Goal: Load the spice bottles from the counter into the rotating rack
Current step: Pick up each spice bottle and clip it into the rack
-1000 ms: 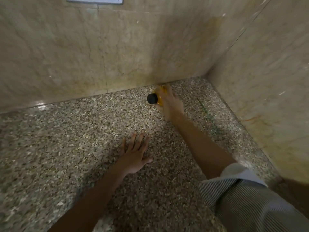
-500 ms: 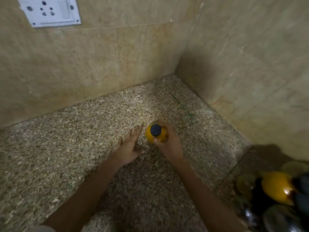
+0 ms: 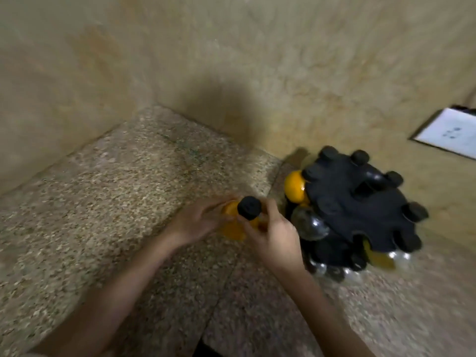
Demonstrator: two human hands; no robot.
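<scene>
A spice bottle (image 3: 233, 226) with orange contents and a black cap sits between both my hands, above the speckled counter (image 3: 108, 191). My left hand (image 3: 198, 221) wraps its left side and my right hand (image 3: 274, 234) grips its right side. Just to the right stands the black rotating rack (image 3: 353, 204), seen from above, with several black-capped bottles in its slots. One orange-filled bottle (image 3: 295, 186) shows at the rack's left edge. The frame is blurred by motion.
Beige marble walls close the counter's corner behind and to the right. A white socket plate (image 3: 449, 134) is on the right wall above the rack. The counter's front edge shows a dark gap (image 3: 206, 350) at the bottom.
My right hand brought the orange bottle from the back wall toward me. My left hand left the counter and took hold of it too. The view swung right, revealing the rack.
</scene>
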